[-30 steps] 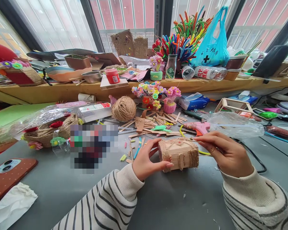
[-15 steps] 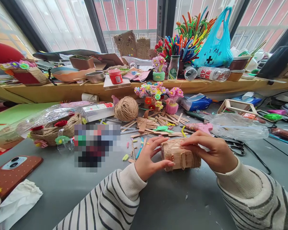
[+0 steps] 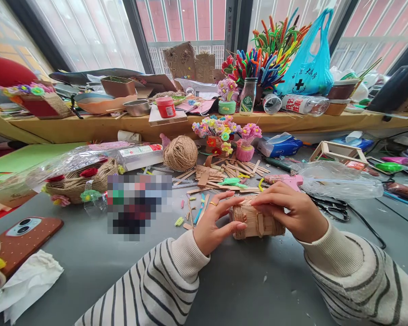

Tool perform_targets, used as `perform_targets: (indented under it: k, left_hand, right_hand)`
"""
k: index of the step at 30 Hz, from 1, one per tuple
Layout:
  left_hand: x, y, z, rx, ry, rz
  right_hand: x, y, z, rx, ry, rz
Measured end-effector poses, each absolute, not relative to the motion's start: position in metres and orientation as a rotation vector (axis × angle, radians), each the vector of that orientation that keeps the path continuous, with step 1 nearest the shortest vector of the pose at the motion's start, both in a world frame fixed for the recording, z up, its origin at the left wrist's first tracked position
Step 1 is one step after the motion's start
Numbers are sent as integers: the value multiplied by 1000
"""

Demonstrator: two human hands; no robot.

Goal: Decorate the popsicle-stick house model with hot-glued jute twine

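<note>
**1. Grip.** L hand (image 3: pixel 211 226): thumb in front, fingers curled over the top, pinching the L end of the stick box (image 3: pixel 256 222). A ring (image 3: pixel 213 203) sits on one finger. R hand (image 3: pixel 294 213): fingers closed together and pressed over the box's top R end. The thumb is hidden, so the underside hold can't be confirmed.

**2. Position.** The box rests on the grey table (image 3: pixel 88 262), between both hands and near the front edge.

**3. Handling (est.).**
- Wt.: light, being thin wooden sticks plus twine wraps at both ends.
- Stiffness: the walls are rigid, but the stick joints are prob. fragile, so avoid squeezing mid-span.
- Surface: the twine is rough and non-slip, the bare wood smoother.
- Rec. hold: the two twine-wrapped ends, pressure across the short sides.

**4. Surroundings.** Just behind the box are loose sticks (image 3: pixel 221 174), a pink glue gun (image 3: pixel 285 181) and a clear plastic bag (image 3: pixel 336 179). Scissors (image 3: pixel 328 206) lie near the R wrist. The twine ball (image 3: pixel 180 153) is further back and a phone (image 3: pixel 23 235) far L.

**5. Markings.** The blue bag (image 3: pixel 304 68) shows a black cross and characters, not legible. The lying bottle (image 3: pixel 301 104) has a red/white label with unreadable text. The glass bottle (image 3: pixel 247 97) has a green label, too small to read.
</note>
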State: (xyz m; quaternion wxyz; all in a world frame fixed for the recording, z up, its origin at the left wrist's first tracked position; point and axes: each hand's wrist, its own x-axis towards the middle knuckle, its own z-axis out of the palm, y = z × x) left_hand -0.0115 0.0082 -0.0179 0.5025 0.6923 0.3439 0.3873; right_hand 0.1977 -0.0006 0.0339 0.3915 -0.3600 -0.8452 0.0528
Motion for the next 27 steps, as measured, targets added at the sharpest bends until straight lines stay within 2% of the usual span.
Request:
perform_targets:
  k: [27]
  left_hand:
    - [-12,6,-8,1697,798,922]
  right_hand:
    - [198,-2,34,-1026,-2087,113]
